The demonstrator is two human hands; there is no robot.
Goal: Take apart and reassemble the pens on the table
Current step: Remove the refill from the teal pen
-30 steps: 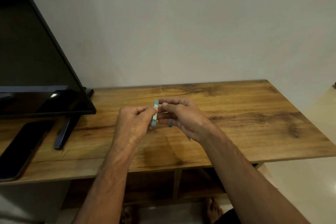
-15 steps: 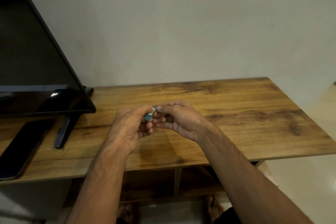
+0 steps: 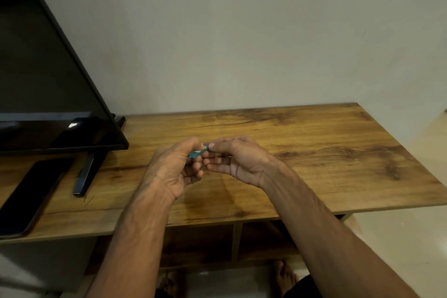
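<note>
Above the middle of the wooden table (image 3: 314,152) I hold a small teal pen part (image 3: 198,152) between both hands. My left hand (image 3: 171,169) wraps its lower end, with the thumb on top. My right hand (image 3: 237,159) pinches its upper right end between thumb and forefinger. Only a short tilted stretch of the teal part shows; the rest is hidden inside my fingers. I see no other pen pieces on the table.
A dark TV screen (image 3: 36,80) stands at the left on a black foot (image 3: 84,176). A black phone (image 3: 26,198) lies flat near the front left edge. A pale wall runs behind the table, with open shelves below it.
The teal part has gone from nearly upright to tilted low, and more of it now sits hidden in my left hand. Both hands stay together over the same spot.
</note>
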